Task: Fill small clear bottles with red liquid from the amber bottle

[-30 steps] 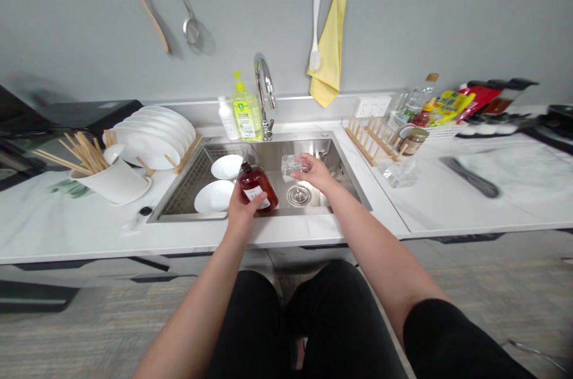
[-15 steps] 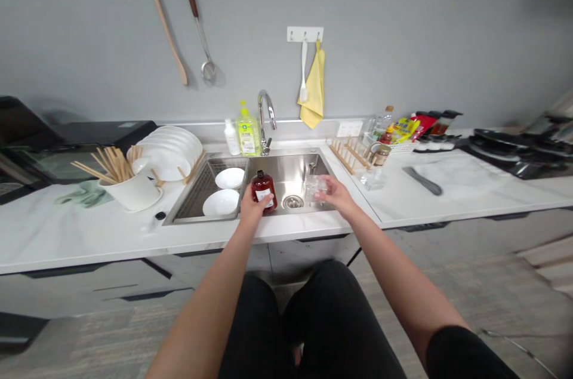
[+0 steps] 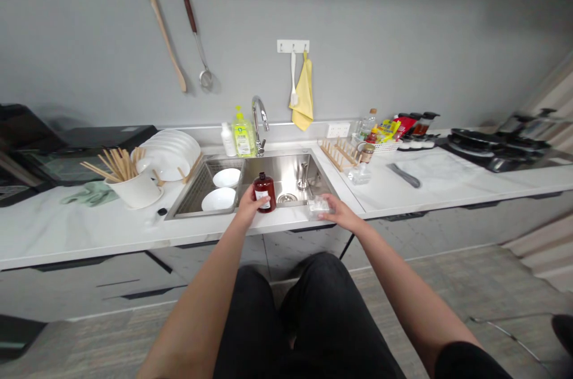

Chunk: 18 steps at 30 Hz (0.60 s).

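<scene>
My left hand is closed around a brown bottle with a white label, held upright over the front of the sink. In my right hand is a clear glass, gripped from its right side above the sink's front rim. A gap separates the bottle from the glass. Beside the bottle, two white bowls sit in the left part of the sink. The chrome faucet stands behind the bottle. A small black cap-like piece lies on the counter at the left.
Left of the sink are a white holder of chopsticks, a green cloth and a rack of white plates. Yellow-green soap stands behind. To the right are a wooden rack, jars, a grey-handled utensil and the stove.
My right hand has brought the glass nearer to me, from over the basin to the front rim. The bottle stays in my left hand, little moved. The camera view has shifted slightly.
</scene>
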Tool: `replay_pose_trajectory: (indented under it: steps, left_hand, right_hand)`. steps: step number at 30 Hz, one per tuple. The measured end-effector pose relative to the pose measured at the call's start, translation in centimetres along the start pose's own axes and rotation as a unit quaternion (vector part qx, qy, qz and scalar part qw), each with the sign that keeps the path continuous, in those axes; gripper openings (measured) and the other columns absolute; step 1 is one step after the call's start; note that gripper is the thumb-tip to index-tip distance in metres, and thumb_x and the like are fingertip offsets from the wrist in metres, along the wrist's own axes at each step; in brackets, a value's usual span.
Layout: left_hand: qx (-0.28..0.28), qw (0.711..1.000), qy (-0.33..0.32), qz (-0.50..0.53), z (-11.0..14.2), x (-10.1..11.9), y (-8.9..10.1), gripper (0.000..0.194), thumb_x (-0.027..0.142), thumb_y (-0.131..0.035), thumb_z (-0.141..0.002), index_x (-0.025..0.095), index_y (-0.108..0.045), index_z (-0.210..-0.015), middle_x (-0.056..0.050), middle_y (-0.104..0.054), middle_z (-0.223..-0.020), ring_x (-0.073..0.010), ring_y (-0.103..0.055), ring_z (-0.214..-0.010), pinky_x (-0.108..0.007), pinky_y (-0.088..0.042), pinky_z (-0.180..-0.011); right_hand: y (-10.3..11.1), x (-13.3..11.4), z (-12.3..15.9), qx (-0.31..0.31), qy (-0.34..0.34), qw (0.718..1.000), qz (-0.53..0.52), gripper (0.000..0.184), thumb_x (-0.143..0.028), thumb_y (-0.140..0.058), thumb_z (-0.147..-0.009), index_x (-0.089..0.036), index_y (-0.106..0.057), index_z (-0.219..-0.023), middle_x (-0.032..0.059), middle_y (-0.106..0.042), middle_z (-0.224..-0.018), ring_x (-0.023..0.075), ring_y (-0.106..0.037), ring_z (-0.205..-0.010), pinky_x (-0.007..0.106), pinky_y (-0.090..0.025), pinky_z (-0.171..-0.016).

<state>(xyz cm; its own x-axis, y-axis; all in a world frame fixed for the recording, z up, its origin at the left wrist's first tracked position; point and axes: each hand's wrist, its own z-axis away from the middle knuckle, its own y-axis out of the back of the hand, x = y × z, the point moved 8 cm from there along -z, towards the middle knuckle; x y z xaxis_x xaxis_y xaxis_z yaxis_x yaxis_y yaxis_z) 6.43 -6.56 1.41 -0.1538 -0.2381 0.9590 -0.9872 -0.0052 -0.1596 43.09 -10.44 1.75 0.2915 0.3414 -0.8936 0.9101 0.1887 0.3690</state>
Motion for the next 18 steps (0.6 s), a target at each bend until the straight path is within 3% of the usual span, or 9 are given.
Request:
replay_pose_trajectory:
  steps: [7, 12, 15, 18]
  left_hand:
    - [-0.065, 0.998, -0.026, 0.004, 2.4, 0.3, 0.2, 0.082, 0.042, -0.107, -0.064, 0.018, -0.075, -0.136, -0.013, -0.082, -0.129, -0.0341, -0.076, -0.118, -0.046, -0.057, -0.109]
    - [-0.119, 0.991, -0.033, -0.054, 3.1, 0.5, -0.8, 0.092, 0.041, -0.11, -0.061, 0.017, -0.073, -0.142, -0.015, -0.08, -0.136, -0.0377, -0.074, -0.128, -0.051, -0.054, -0.117]
    - [-0.123, 0.988, -0.043, -0.086, 3.2, 0.8, -1.2, 0.093, 0.043, -0.109, -0.063, 0.017, -0.071, -0.144, -0.016, -0.079, -0.137, -0.0388, -0.074, -0.129, -0.052, -0.054, -0.118]
    - [-0.112, 0.988, -0.05, -0.092, 3.8, 1.0, -1.4, 0.096, 0.044, -0.109, -0.063, 0.018, -0.068, -0.145, -0.018, -0.078, -0.139, -0.039, -0.074, -0.13, -0.053, -0.055, -0.117]
  right_hand:
    - [-0.2, 0.6, -0.7, -0.015, 0.008, 0.999, 0.033, 0.087, -0.064, -0.096, -0.08, -0.027, -0.071, -0.155, 0.0159, -0.068, -0.166, 0.0447, -0.066, -0.153, 0.066, -0.049, -0.132]
    - [0.0, 1.4, -0.6, 0.003, 0.014, 0.998, 0.062, 0.1, -0.069, -0.092, -0.083, -0.024, -0.061, -0.167, 0.0202, -0.06, -0.174, 0.0458, -0.064, -0.155, 0.067, -0.051, -0.13]
    - [0.7, -0.3, 0.8, 0.079, 0.062, 0.99, 0.099, 0.101, -0.065, -0.092, -0.083, -0.025, -0.058, -0.168, 0.0202, -0.062, -0.171, 0.045, -0.066, -0.152, 0.068, -0.055, -0.125]
    - [0.1, -4.2, 3.6, 0.209, 0.13, 0.956, 0.158, 0.068, -0.049, -0.083, -0.097, -0.026, -0.066, -0.158, 0.0183, -0.074, -0.153, 0.0412, -0.071, -0.142, 0.066, -0.06, -0.119]
